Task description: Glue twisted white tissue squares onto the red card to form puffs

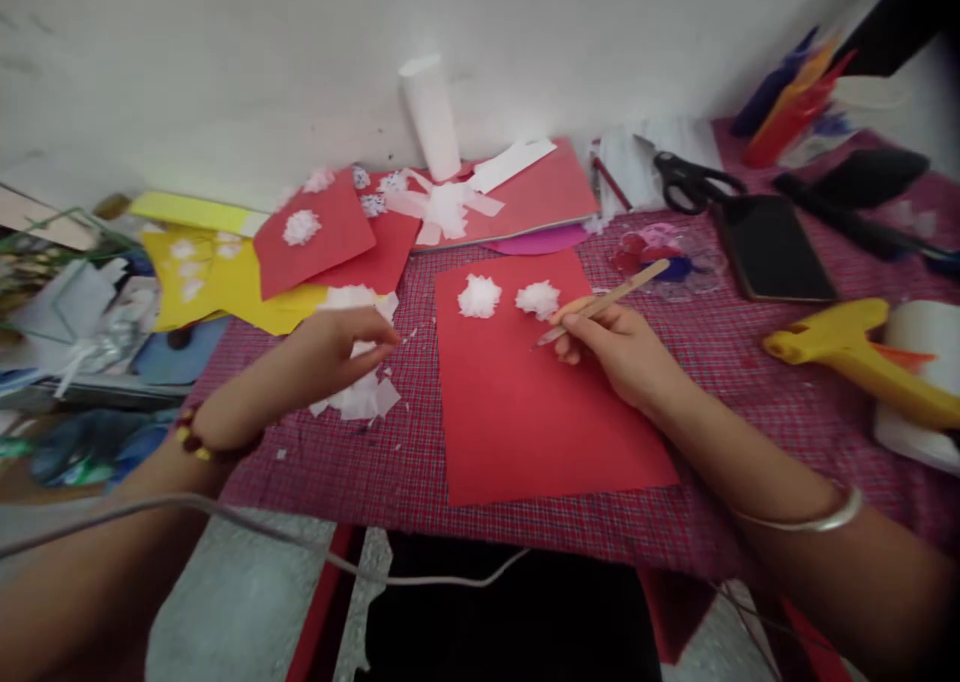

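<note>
My right hand [616, 347] is closed round a thin wooden stick [609, 300], whose lower tip rests on a red paper sheet [525, 402] lying on the checked cloth. Two white fluffy paper tufts [478, 295] [538, 299] sit near the sheet's top edge, the right one just beside the stick. My left hand [341, 342] hovers over a pile of white paper pieces [360, 392] to the left of the sheet, fingers pinched together; what they hold, if anything, I cannot make out.
More red and yellow sheets [315, 232] with white tufts lie at the back left. A white roll [431, 112] stands by the wall. Scissors [686, 182], a dark phone [772, 247] and a yellow glue gun [847, 352] are on the right. A white cable [300, 542] crosses the front.
</note>
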`<state>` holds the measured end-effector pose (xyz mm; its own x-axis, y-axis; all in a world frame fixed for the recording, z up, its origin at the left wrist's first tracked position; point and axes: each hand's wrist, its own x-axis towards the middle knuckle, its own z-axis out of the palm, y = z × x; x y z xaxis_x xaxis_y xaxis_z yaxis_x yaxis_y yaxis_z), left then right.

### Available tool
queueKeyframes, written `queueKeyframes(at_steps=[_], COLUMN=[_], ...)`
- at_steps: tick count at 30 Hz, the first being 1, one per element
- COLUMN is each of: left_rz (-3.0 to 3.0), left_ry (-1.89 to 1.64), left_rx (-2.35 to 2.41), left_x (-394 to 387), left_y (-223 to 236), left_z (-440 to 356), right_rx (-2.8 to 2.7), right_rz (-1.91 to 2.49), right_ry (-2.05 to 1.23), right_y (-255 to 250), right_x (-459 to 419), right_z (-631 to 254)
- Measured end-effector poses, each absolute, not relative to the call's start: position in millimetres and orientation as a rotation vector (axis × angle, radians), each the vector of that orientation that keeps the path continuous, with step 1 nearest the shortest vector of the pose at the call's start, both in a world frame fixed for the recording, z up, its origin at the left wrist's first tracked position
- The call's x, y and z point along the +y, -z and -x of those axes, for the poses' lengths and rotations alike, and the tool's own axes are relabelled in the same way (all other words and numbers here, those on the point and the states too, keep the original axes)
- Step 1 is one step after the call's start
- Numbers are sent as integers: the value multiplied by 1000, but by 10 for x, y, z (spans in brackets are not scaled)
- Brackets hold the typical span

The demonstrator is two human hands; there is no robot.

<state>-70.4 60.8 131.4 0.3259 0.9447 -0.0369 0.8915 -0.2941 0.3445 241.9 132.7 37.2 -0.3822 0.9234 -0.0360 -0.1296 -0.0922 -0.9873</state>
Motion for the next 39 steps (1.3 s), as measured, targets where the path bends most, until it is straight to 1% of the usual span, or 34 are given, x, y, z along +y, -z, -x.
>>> queueKeyframes(at_steps=[2, 5, 8, 12, 16, 20, 22, 24, 30, 33, 39], left_rz=[-2287, -2173, -2035, -1812, -1757, -1819, -1689, -1502, -1097, -1033, -908], left_ry=[-147, -161, -244, -318, -400, -636, -752, -841, -987, -977, -966], left_rx=[1652, 1780, 1935, 1950, 1875, 1891, 1834, 1699, 1365, 1286, 1247], left_x=[304, 42, 0, 65, 115, 247, 370, 522, 905, 955, 940], left_y=[-1173, -958, -807, -686, -813, -1161, -1244, -1205, -809, -721, -712], left_z=[778, 798, 786, 815, 800, 613, 450, 251, -307, -400, -395], right_rx=[-1374, -1382, -1398, -1422, -1436, -1428, -1418, -1428, -1483, -1494, -1498], right_rz=[938, 951, 956, 955, 949, 892, 853, 809, 665, 676, 696], right_ry=[-1599, -1581, -1561, -1550, -1545, -1507, -1469, -1447, -1469, -1470, -1456], right_y=[-378, -368, -356, -355, -327, -330, -372, -428, -488, -463, -458], right_x=[1321, 1317, 1315, 1311, 1319, 1316, 1294, 1262, 1214, 1219, 1225], right_z=[-2414, -2410, -2411, -2416, -2415, -2412, -2413, -2410, -2360, -2337, -2323])
